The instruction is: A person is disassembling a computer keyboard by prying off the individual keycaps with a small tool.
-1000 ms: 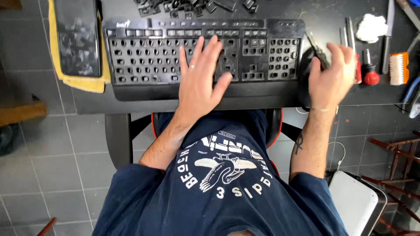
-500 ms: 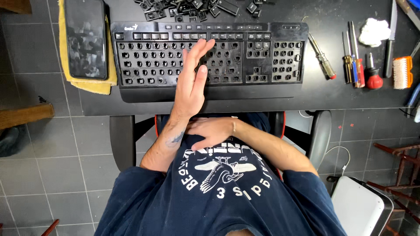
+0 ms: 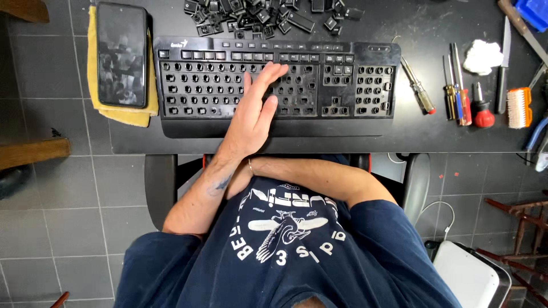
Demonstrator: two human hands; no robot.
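Resting left hand (image 3: 255,114) flat, fingers released, on keyboard (image 3: 348,85); right hand hidden, state unclear.

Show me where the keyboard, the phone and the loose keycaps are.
keyboard (image 3: 342,85): head view, on its right key block.
phone (image 3: 121,54): head view, middle of its dark screen.
loose keycaps (image 3: 268,14): head view, middle of the pile.

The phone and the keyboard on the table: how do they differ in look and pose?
The phone is small, smooth-faced and lies lengthwise on a yellow cloth; the keyboard is wide, lies crosswise on the bare table, most keycaps gone. The left hand rests only on the keyboard. Both are black.
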